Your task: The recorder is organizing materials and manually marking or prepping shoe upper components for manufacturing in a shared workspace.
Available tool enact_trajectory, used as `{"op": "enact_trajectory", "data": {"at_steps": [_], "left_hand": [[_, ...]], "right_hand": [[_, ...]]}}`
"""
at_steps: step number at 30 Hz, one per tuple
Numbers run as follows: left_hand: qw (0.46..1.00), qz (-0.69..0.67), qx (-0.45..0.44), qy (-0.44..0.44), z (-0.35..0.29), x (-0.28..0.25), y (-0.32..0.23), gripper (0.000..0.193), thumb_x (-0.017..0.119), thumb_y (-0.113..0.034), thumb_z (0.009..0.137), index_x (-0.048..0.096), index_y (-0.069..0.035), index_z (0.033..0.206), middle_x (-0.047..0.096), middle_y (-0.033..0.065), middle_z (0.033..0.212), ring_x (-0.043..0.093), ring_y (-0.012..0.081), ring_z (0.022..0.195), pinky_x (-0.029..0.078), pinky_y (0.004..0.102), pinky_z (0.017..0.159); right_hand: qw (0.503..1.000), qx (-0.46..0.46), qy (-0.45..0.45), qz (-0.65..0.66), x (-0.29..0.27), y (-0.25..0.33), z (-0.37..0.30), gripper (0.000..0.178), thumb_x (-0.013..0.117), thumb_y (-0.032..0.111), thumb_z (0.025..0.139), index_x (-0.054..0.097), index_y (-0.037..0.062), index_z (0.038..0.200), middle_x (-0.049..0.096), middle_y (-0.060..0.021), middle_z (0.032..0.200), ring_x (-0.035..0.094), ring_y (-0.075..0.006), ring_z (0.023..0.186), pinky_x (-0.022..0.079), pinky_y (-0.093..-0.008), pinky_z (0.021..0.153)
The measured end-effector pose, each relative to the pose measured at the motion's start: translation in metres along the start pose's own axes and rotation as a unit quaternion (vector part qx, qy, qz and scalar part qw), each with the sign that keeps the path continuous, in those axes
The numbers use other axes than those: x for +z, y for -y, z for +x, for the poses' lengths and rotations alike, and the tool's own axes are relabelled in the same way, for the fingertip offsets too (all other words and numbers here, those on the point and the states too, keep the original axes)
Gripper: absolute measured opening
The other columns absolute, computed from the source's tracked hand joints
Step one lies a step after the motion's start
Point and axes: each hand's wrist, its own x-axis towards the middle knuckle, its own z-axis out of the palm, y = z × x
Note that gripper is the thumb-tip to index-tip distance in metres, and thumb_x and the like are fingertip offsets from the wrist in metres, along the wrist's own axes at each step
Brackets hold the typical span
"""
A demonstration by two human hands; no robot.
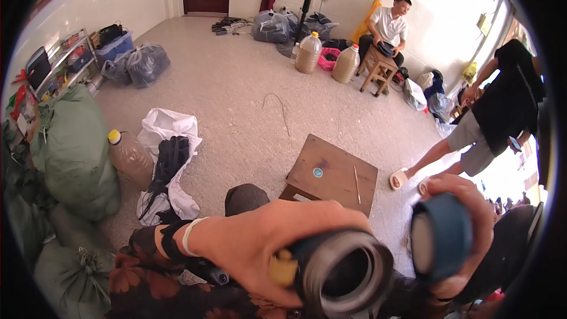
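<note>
In my left hand is a dark insulated bottle with a wide steel rim, uncapped and tilted so its dark mouth faces up toward me. A small yellow piece shows between my fingers and the bottle's side. To the right, my right hand grips a blue screw lid, its pale inner face turned toward the bottle. Lid and bottle are apart. What lies inside the bottle is too dark to make out.
Just ahead stands a low wooden stool bearing a thin stick. Green sacks, a yellow-capped jug and a white sack lie left. One person sits far off; another stands at the right.
</note>
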Motion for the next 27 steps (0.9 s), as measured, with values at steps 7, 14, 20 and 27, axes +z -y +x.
{"op": "enact_trajectory", "data": {"at_steps": [7, 14, 20, 27], "left_hand": [[0.994, -0.004, -0.093, -0.050, -0.017, 0.009, 0.042, 0.081, 0.086, -0.019, 0.069, 0.045, -0.001, 0.137, 0.062, 0.0124, 0.120, 0.060, 0.0182, 0.110, 0.046, 0.0330, 0.097], [0.979, -0.124, -0.164, 0.002, -0.017, 0.005, 0.058, 0.077, 0.086, -0.016, 0.068, 0.048, -0.001, 0.133, 0.062, 0.0087, 0.119, 0.059, 0.0153, 0.109, 0.046, 0.0307, 0.096], [0.971, -0.173, -0.164, 0.016, -0.022, 0.000, 0.073, 0.072, 0.085, -0.014, 0.070, 0.049, 0.000, 0.131, 0.065, 0.0082, 0.114, 0.062, 0.0149, 0.103, 0.049, 0.0294, 0.093], [0.959, -0.210, -0.189, 0.009, -0.022, 0.000, 0.066, 0.073, 0.083, -0.020, 0.072, 0.049, 0.000, 0.134, 0.061, 0.0074, 0.120, 0.058, 0.0153, 0.108, 0.045, 0.0297, 0.097]], "right_hand": [[0.951, -0.085, 0.281, -0.100, 0.006, -0.021, 0.024, 0.071, 0.081, 0.017, 0.067, 0.056, -0.0008, 0.130, 0.055, -0.0244, 0.127, 0.060, -0.0367, 0.113, 0.048, -0.0417, 0.095], [0.929, -0.054, 0.358, -0.079, 0.011, -0.031, 0.031, 0.069, 0.077, 0.019, 0.067, 0.056, -0.0004, 0.130, 0.054, -0.0213, 0.130, 0.060, -0.0346, 0.113, 0.048, -0.0411, 0.095], [0.916, -0.034, 0.394, -0.064, 0.021, -0.033, 0.036, 0.068, 0.076, 0.013, 0.075, 0.050, 0.0029, 0.138, 0.051, -0.0226, 0.133, 0.057, -0.0378, 0.118, 0.048, -0.0425, 0.097], [0.912, -0.054, 0.398, -0.084, 0.032, -0.040, 0.032, 0.069, 0.078, 0.015, 0.077, 0.048, 0.0010, 0.137, 0.050, -0.0233, 0.132, 0.055, -0.0395, 0.118, 0.048, -0.0416, 0.098]]}}
